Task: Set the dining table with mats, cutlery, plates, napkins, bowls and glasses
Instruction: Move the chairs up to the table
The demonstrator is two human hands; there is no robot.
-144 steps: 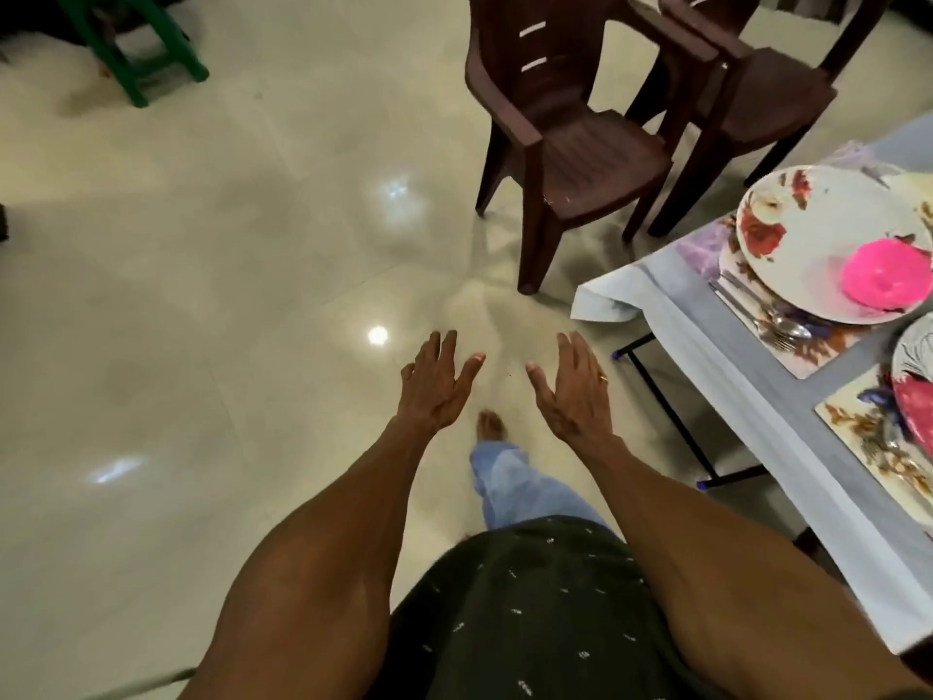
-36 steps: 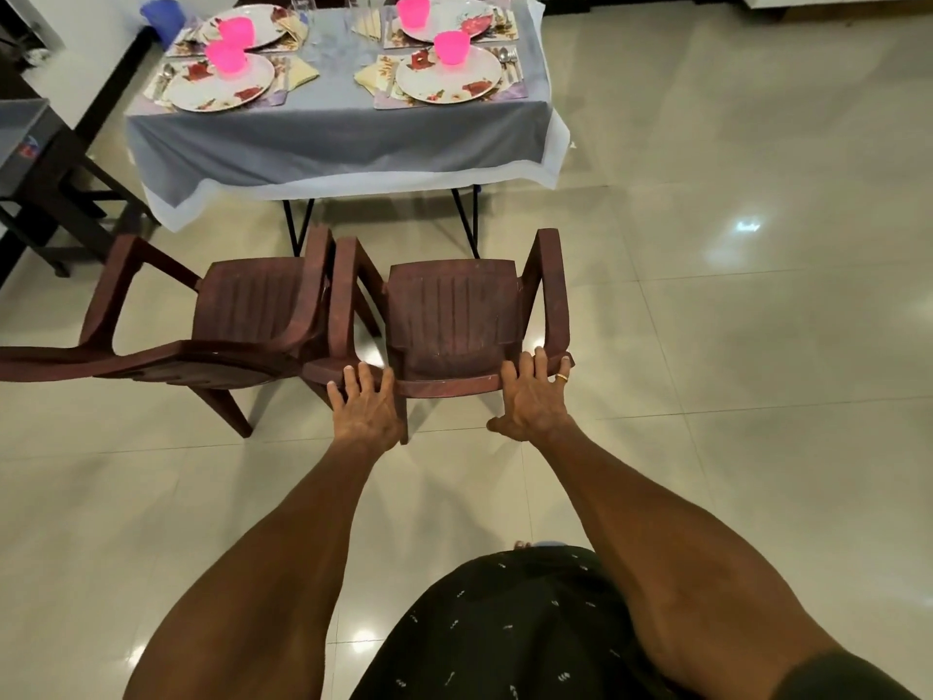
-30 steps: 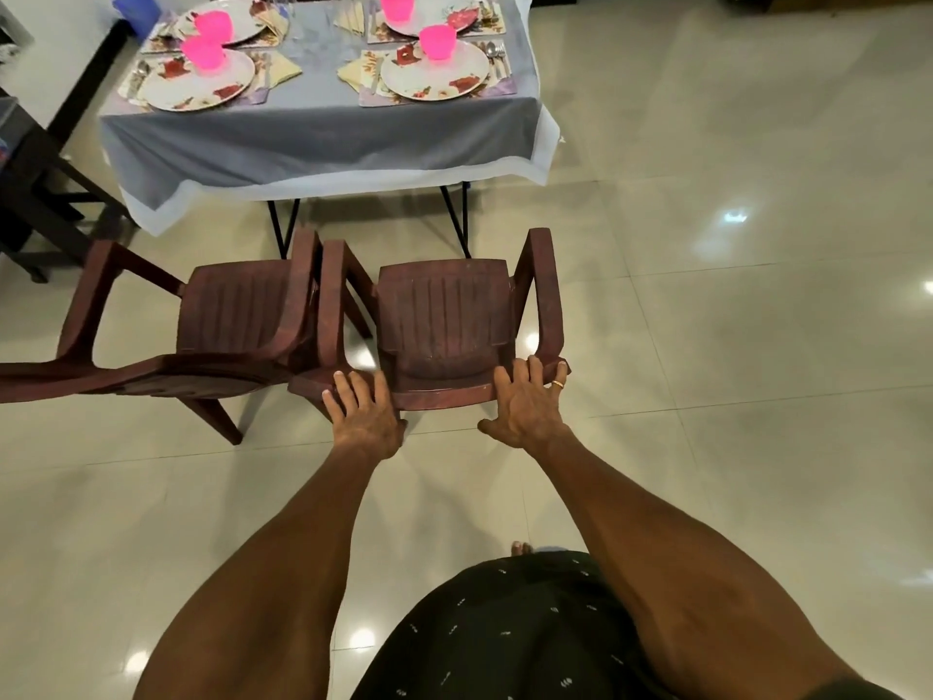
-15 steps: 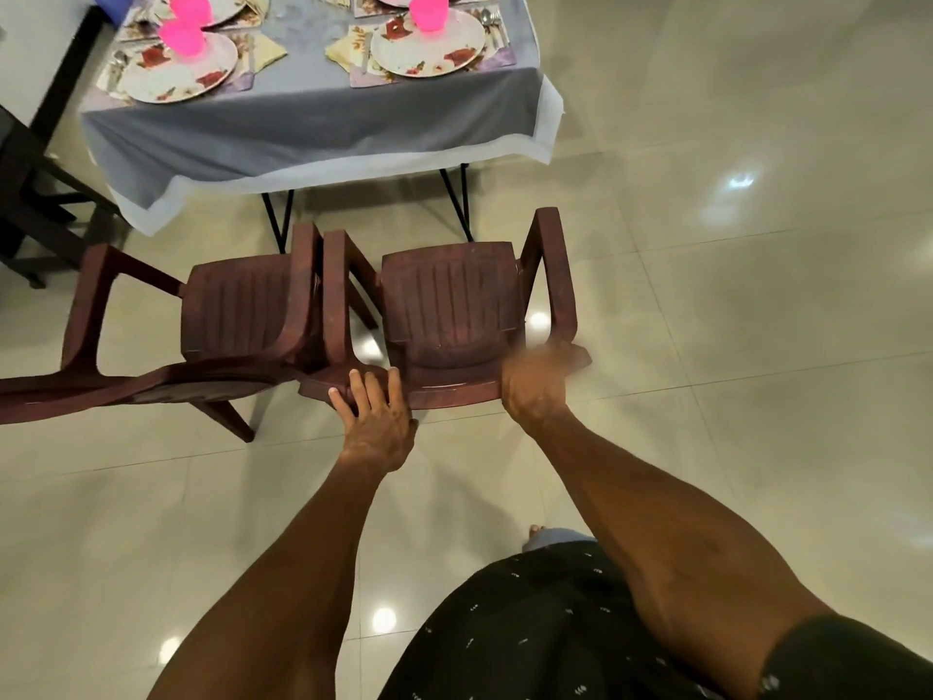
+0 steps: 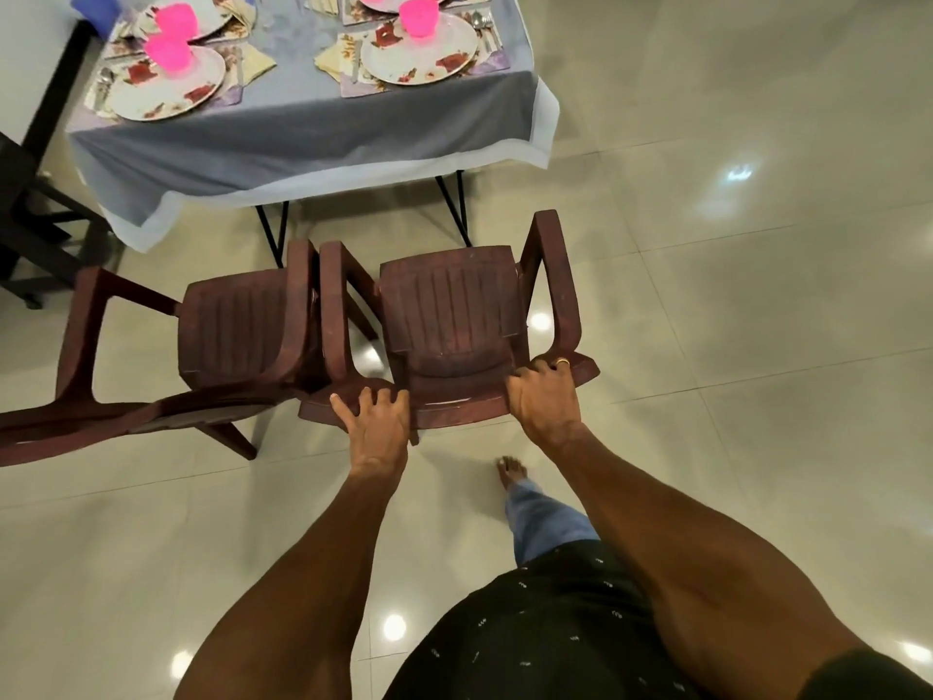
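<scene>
The dining table (image 5: pixel 303 138) under a grey cloth stands ahead, laid with floral plates (image 5: pixel 419 55) (image 5: pixel 166 88), each carrying a pink bowl (image 5: pixel 419 15) (image 5: pixel 169 53). Mats, folded napkins (image 5: pixel 255 65) and cutlery (image 5: pixel 484 27) lie beside them. In front of the table is a brown plastic chair (image 5: pixel 449 315), seen from behind. My left hand (image 5: pixel 376 421) grips the left part of its top rail, fingers hooked over the edge. My right hand (image 5: pixel 542 396) grips the right end of the rail, fingers curled over it.
A second brown chair (image 5: pixel 232 325) stands touching the first on its left, armrest against armrest. Dark furniture (image 5: pixel 30 204) sits at the left by the table's corner. Glossy tiled floor stretches to the right. My bare foot (image 5: pixel 510 469) is just behind the chair.
I walked from the table's side to behind the chairs and took the right chair's top rail with both hands. Over the last second the chair and I have moved nearer the table.
</scene>
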